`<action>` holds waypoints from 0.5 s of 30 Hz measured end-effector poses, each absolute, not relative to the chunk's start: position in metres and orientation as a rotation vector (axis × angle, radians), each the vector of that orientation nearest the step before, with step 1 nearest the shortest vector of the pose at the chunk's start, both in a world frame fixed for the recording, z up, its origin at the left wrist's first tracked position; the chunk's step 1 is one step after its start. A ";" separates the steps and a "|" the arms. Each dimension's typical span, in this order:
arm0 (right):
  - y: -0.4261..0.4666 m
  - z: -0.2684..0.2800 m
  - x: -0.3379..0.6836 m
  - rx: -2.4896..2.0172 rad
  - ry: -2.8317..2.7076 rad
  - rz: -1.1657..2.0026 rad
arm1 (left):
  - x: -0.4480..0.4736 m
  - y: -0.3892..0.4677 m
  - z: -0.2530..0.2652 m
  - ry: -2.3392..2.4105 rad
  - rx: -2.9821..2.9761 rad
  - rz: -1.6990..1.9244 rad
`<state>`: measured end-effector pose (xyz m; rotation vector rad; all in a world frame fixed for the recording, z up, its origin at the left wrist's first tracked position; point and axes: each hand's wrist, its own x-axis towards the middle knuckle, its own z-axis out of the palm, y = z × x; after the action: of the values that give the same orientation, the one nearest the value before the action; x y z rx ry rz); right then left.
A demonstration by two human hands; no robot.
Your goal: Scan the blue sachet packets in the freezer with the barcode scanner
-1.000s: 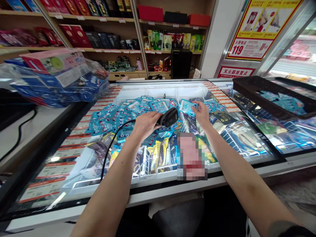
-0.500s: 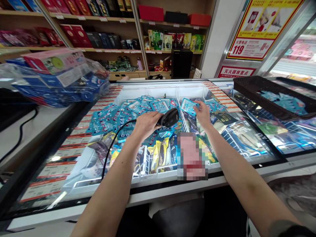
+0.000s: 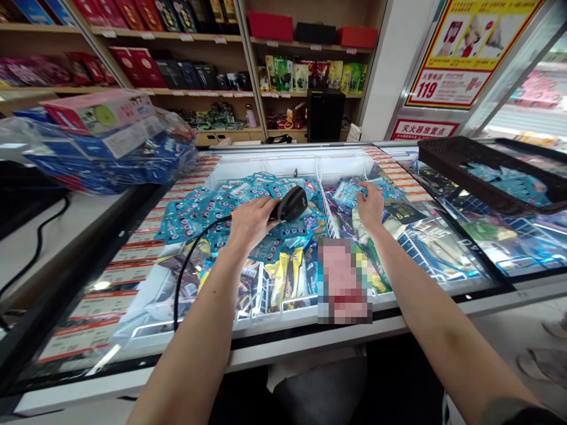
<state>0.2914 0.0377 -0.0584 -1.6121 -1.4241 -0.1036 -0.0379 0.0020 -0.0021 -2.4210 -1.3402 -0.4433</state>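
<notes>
In the head view, the left hand [image 3: 254, 223] grips the scanner [image 3: 293, 203] left of the divider [image 3: 328, 215], above a spread of blue packets [image 3: 195, 212]. Right of the divider, the right hand [image 3: 371, 205] is partly curled at one packet [image 3: 345, 193]; whether it pinches this, I cannot tell. The basket [image 3: 469, 186] sits well right of the divider.

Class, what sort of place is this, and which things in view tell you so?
Most likely a shop: stocked shelves hold boxes and bags, a chest freezer holds wrapped packets, and the left hand grips what looks like a corded scanner.
</notes>
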 end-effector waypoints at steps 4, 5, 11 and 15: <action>0.030 -0.054 0.285 -1.614 -1.551 -0.250 | -0.041 0.001 0.000 -1.386 -2.370 -0.478; 0.029 -0.053 0.282 -1.599 -1.611 -0.246 | -0.042 0.001 0.000 -1.394 -2.362 -0.485; 0.029 -0.059 0.276 -1.571 -1.876 -0.245 | -0.045 0.003 -0.001 -1.460 -2.337 -0.542; 0.030 -0.063 0.278 -1.616 -1.838 -0.340 | -0.048 0.003 0.000 -1.478 -2.320 -0.552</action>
<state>0.2777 0.0305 -0.0626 -1.6159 -1.8377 -0.3397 -0.0484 0.0029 0.0004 -2.3198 -1.4777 -0.5520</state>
